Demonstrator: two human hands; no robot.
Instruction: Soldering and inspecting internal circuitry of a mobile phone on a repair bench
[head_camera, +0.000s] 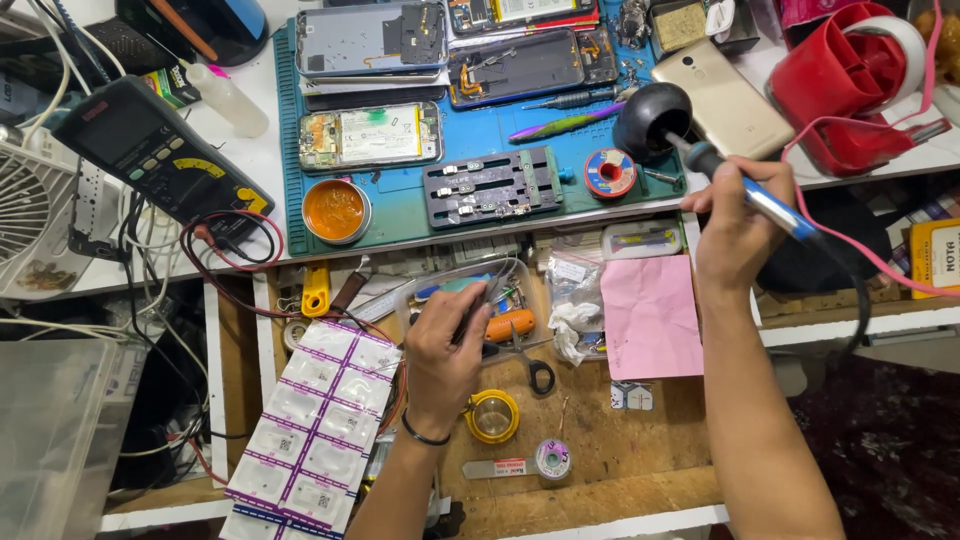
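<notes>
Head cam, right hand (735, 225) grips soldering iron (745, 190), left hand (445, 350) pinches tweezers (480, 305) over parts tub (470, 300)

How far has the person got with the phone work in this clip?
Done: several phones lie opened on the blue mat. In hand: the right hand holds a soldering iron at its stand; the left hand grips tweezers over the open drawer. Left: nothing is reassembled.

You look down on a white workbench (260, 150) at twelve o'clock, an open wooden drawer (600, 470) below centre, dark patterned floor (890, 450) at four o'clock.
</notes>
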